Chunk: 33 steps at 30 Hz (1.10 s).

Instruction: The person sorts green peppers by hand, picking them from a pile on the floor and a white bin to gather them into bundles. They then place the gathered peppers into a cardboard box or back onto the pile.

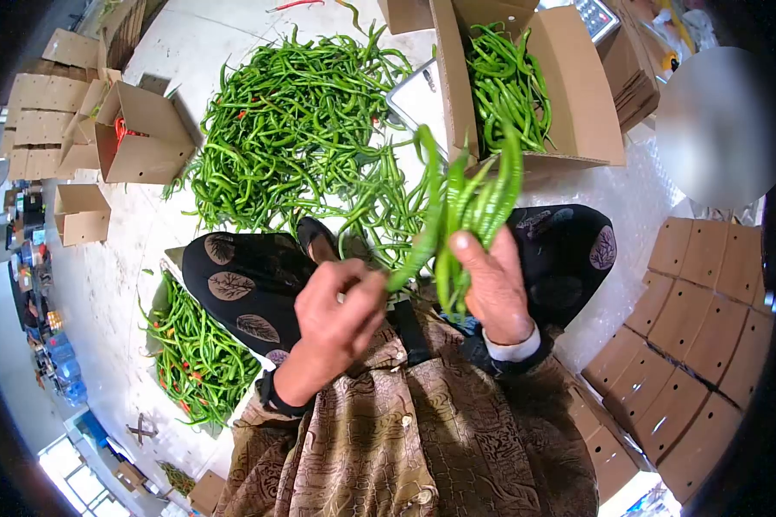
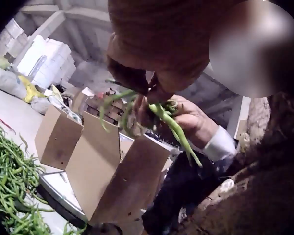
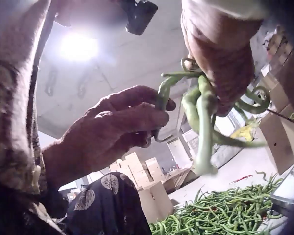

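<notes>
My right hand [image 1: 496,289] grips a bunch of long green chili peppers [image 1: 470,211] above the lap, with their tips fanning away from the body. To its left my left hand [image 1: 341,314] has its fingers curled. In the right wrist view, that hand's thumb and fingers pinch a single curved green pepper [image 3: 166,93] beside the bunch. Several peppers [image 3: 204,122] stick out below the right hand there. A large heap of green peppers [image 1: 293,129] lies on the floor in front of the knees.
Beyond the right knee, an open cardboard box [image 1: 578,95] holds green peppers, with a scale [image 1: 418,95] partly under it. More peppers [image 1: 203,353] fill a container by the left leg. Cardboard boxes [image 1: 151,142] stand at left, and stacked cartons [image 1: 690,302] at right.
</notes>
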Each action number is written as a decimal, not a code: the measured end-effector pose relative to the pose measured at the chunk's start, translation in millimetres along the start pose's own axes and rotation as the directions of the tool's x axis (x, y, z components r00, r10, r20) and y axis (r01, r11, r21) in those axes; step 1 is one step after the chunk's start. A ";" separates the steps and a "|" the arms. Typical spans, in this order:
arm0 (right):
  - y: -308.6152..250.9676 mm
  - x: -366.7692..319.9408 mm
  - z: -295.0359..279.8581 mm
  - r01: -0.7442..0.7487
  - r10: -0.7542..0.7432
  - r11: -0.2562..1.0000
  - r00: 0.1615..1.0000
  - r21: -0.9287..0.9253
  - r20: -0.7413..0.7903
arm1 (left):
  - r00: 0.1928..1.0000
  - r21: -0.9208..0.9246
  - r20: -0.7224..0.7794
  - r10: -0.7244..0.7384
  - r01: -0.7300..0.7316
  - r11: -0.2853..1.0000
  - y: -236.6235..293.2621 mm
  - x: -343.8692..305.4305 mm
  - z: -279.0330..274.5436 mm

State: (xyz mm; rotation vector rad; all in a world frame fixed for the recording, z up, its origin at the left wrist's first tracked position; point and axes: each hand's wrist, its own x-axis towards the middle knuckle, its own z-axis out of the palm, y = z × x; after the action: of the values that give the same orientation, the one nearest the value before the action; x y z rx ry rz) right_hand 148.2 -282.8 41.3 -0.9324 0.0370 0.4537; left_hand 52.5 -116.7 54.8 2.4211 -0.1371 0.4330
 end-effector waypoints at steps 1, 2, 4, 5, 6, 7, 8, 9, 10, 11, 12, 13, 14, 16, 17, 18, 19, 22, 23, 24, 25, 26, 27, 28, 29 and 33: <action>0.3 1.8 3.4 -0.055 0.054 0.998 0.998 0.006 0.025 | 0.998 0.045 0.023 0.053 -0.054 0.997 0.7 -2.4 5.2; 0.5 3.1 5.8 -0.111 0.111 0.994 0.993 0.011 0.048 | 0.989 0.115 -0.003 0.145 -0.144 0.983 -1.3 -3.7 10.9; -0.2 5.5 10.5 -0.085 0.087 0.996 0.994 -0.029 0.069 | 0.978 0.199 0.061 0.199 -0.208 0.958 0.2 -6.6 12.3; 0.0 6.4 11.5 -0.081 0.082 0.997 0.989 -0.013 0.119 | 0.974 0.201 0.093 0.204 -0.219 0.955 1.5 -5.8 10.0; 0.0 7.3 12.7 -0.081 0.079 0.997 0.982 0.003 0.173 | 0.977 0.204 0.084 0.198 -0.212 0.956 1.5 -5.9 7.2; -3.6 8.9 11.1 -0.114 0.136 0.986 0.973 -0.123 0.185 | 0.975 0.209 0.123 0.187 -0.210 0.955 1.2 -6.8 4.4; -5.9 12.1 8.1 -0.119 0.144 0.984 0.970 -0.131 0.195 | 0.971 0.213 0.162 0.174 -0.207 0.955 1.3 -7.6 1.3; -7.5 16.0 4.9 -0.221 0.248 0.964 0.948 -0.148 0.201 | 0.972 0.218 0.192 0.137 -0.179 0.960 3.3 -8.2 -4.1; -7.6 19.5 4.5 -0.319 0.349 0.933 0.915 -0.166 0.203 | 0.975 0.220 0.182 0.129 -0.168 0.961 1.7 -10.2 -5.2; -6.4 22.0 6.4 -0.339 0.347 0.938 0.919 -0.075 0.186 | 0.983 0.241 0.127 0.130 -0.158 0.958 -0.1 -12.1 -5.6; -5.5 22.9 7.9 -0.341 0.351 0.936 0.917 -0.083 0.190 | 0.988 0.261 0.073 0.136 -0.150 0.954 -1.7 -13.2 -6.3; -5.1 24.0 8.8 -0.330 0.317 0.944 0.926 0.029 0.204 | 0.993 0.260 0.016 0.118 -0.118 0.958 -2.7 -14.4 -7.9; -4.0 25.2 9.2 -0.315 0.281 0.938 0.936 0.143 0.212 | 0.994 0.257 -0.040 0.101 -0.087 0.963 -3.9 -16.1 -10.1; -0.6 28.4 1.9 -0.339 0.294 0.924 0.925 0.174 0.239 | 0.988 0.254 -0.132 0.085 -0.049 0.966 -5.7 -17.6 -16.4; 0.3 30.6 -0.2 -0.362 0.291 0.909 0.906 0.207 0.306 | 0.984 0.136 -0.177 0.021 0.003 0.991 -8.4 -19.4 -19.1; 1.3 32.9 -0.4 -0.386 0.283 0.891 0.884 0.238 0.372 | 0.976 0.014 -0.214 -0.046 0.050 0.999 -9.7 -20.3 -21.6; 2.7 34.6 0.5 -0.386 0.283 0.892 0.883 0.236 0.374 | 0.953 -0.040 -0.255 -0.164 0.159 0.986 -4.4 -21.0 -26.8; 5.6 36.2 2.5 -0.418 0.285 0.865 0.864 0.276 0.416 | 0.772 -0.646 -0.288 -0.567 0.281 0.710 -9.5 -25.2 -20.8; 6.5 36.2 2.6 -0.414 0.284 0.868 0.867 0.273 0.409 | 0.773 -0.720 -0.184 -0.607 0.314 0.619 -12.8 -25.7 -25.1; 7.1 36.7 2.8 -0.409 0.284 0.872 0.870 0.270 0.402 | 0.771 -0.720 -0.182 -0.610 0.319 0.617 -15.0 -27.5 -27.2; 3.9 37.4 5.1 -0.402 0.287 0.880 0.873 0.251 0.394 | 0.773 -0.738 -0.090 -0.628 0.372 0.563 -16.7 -29.2 -28.0; 1.7 38.7 4.7 -0.399 0.285 0.882 0.876 0.252 0.390 | 0.772 -0.750 0.000 -0.635 0.420 0.511 -18.7 -29.4 -28.2; -0.5 39.5 3.4 -0.392 0.284 0.892 0.874 0.226 0.395 | 0.781 -0.757 0.029 -0.624 0.425 0.497 -21.9 -30.7 -26.4; -2.6 40.8 2.1 -0.383 0.282 0.902 0.872 0.200 0.400 | 0.785 -0.757 0.034 -0.619 0.424 0.496 -22.8 -31.0 -25.9; -3.9 44.5 0.4 -0.391 0.275 0.893 0.868 0.225 0.414 | 0.773 -0.766 0.070 -0.631 0.447 0.462 -23.3 -30.6 -25.0; -33.4 50.1 5.3 -0.178 0.161 0.983 0.957 0.048 0.242 | 0.741 -0.783 0.131 -0.658 0.484 0.390 -26.9 -25.1 -25.0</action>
State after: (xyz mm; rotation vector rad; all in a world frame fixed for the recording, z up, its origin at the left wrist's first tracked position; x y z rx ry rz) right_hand 205.8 -277.6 58.8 -0.8041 -0.0852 0.7171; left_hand 27.7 -80.4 48.2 1.3721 0.5237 0.2048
